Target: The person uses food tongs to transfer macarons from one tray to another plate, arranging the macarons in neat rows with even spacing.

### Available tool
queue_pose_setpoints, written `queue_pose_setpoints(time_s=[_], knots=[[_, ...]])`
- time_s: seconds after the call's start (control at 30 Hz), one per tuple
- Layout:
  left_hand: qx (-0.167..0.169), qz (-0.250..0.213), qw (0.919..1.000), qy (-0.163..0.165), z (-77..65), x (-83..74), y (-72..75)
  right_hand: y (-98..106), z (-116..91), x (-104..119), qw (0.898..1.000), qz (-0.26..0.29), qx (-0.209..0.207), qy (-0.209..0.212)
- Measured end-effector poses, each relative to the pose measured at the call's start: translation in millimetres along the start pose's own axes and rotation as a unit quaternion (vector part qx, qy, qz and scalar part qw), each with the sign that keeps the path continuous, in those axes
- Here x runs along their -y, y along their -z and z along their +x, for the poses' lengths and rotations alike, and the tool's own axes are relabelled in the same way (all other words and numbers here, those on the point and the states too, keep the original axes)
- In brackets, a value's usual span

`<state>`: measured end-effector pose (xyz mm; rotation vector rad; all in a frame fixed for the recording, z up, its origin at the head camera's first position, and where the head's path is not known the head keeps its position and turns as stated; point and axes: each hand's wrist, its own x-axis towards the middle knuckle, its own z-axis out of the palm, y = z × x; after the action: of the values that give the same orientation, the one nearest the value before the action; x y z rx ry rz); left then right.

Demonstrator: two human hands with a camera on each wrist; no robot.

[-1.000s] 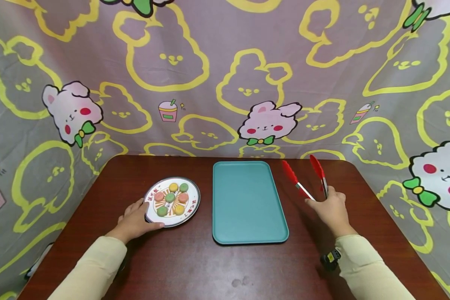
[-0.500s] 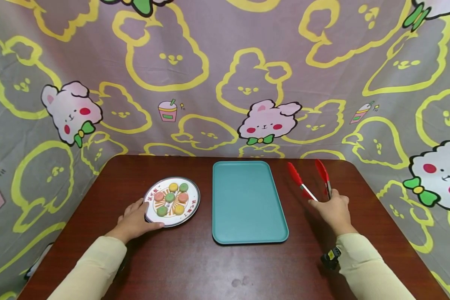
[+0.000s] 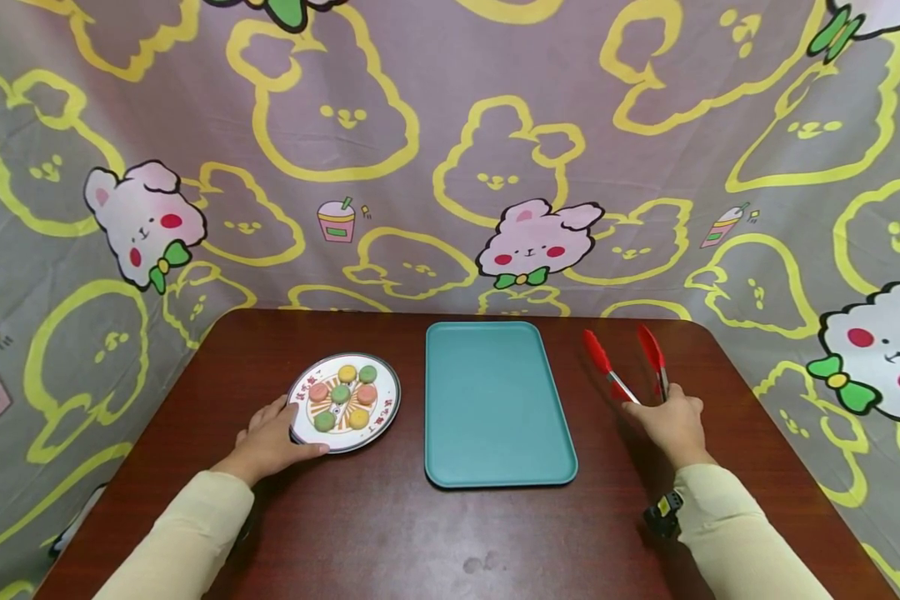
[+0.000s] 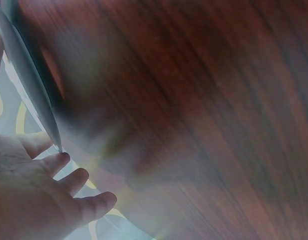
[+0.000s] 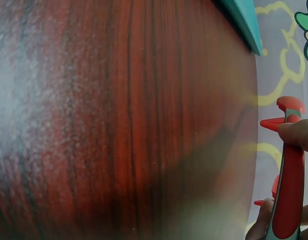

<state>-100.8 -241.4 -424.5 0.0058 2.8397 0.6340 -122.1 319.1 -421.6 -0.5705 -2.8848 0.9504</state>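
My left hand point(image 3: 270, 442) rests at the near left rim of a round white plate point(image 3: 382, 415). Its thumb lies along the front edge; in the left wrist view the spread, fairly straight fingers point(image 4: 76, 180) reach under or beside the rim of the tilted-looking plate point(image 4: 26, 65). Several macarons point(image 3: 341, 394), green, pink and yellow, lie on the plate. Off to the right, my right hand point(image 3: 671, 423) holds a pair of tongs point(image 3: 599, 353) with red heads, spread apart and pointing away, nothing between them. Up close, the right wrist view has their red and metal handle point(image 5: 289, 190) between thumb and fingers.
A teal rectangular tray point(image 3: 495, 404) lies flat between the plate and the tongs. All of it stands on a dark red-brown wooden table point(image 3: 390, 533). A patterned curtain point(image 3: 420, 167) closes off the back and both sides.
The tongs have shifted slightly right and toward me, and their heads have come a little closer together. The right hand moved slightly with them. The left hand, plate and tray stay put.
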Motion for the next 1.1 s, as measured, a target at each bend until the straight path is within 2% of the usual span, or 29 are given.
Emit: queue_pose_setpoints(time_s=[0.57, 1.1], knots=[[-0.001, 0.001, 1.0000, -0.001, 2.4, 1.8, -1.8, -5.3, 5.7, -11.1, 1.000, -0.007, 0.012, -0.024], [-0.002, -0.002, 1.0000, -0.002, 0.3, 1.1, -1.4, -9.9, 11.5, -16.4, 0.999, -0.006, 0.030, -0.019]])
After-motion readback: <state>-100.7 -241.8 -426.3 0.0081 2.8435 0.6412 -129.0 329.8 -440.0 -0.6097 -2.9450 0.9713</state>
